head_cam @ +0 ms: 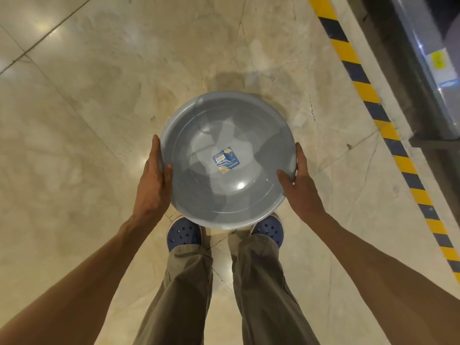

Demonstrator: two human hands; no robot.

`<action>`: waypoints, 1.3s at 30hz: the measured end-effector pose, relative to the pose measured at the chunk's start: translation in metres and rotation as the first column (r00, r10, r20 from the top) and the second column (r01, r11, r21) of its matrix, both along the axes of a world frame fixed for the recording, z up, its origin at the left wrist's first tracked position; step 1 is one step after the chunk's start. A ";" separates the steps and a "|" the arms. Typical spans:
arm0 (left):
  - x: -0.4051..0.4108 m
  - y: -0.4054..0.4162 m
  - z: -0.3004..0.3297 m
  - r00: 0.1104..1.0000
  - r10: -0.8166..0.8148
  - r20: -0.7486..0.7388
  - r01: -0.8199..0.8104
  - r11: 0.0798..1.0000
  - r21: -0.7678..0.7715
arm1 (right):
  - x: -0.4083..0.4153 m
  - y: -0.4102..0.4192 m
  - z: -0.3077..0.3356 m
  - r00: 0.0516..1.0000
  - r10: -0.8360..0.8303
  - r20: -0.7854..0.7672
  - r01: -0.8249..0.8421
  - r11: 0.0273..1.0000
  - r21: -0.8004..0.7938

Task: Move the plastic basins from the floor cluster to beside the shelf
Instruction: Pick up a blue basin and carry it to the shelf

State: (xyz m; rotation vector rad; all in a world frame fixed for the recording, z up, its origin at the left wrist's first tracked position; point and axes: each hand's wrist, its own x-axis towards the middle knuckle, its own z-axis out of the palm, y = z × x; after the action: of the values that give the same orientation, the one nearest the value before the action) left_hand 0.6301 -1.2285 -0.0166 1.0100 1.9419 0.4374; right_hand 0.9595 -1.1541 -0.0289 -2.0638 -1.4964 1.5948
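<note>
A round grey plastic basin with a blue label on its bottom is carried level above the floor, in front of my legs. My left hand grips its left rim, thumb over the edge and fingers along the outside. On the opposite side my right hand grips the right rim the same way. The basin holds nothing. Its underside is hidden.
Glossy beige marble floor spreads to the left and ahead. A yellow-and-black hazard stripe runs diagonally along the right side, beside a grey metal structure. My feet in blue clogs stand just under the basin.
</note>
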 end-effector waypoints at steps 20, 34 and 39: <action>-0.030 -0.006 0.045 0.987 0.074 0.143 -0.072 0.997 -0.022 | -0.007 0.018 0.033 0.991 0.005 -0.132 -0.008 1.000 -0.021; -0.105 0.024 0.284 0.974 0.200 0.103 -0.213 0.967 0.137 | -0.101 0.106 0.274 0.962 0.181 -0.207 -0.146 0.974 0.175; -0.133 0.024 0.381 0.960 0.258 0.107 -0.277 0.932 0.235 | -0.136 0.125 0.387 0.900 0.263 -0.346 -0.174 0.947 0.269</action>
State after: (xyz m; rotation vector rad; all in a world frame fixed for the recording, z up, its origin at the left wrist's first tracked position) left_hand 0.4976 -1.2047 0.3641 0.8684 1.9980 0.8791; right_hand 0.8235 -1.0290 0.3584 -1.4038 -1.7131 1.6769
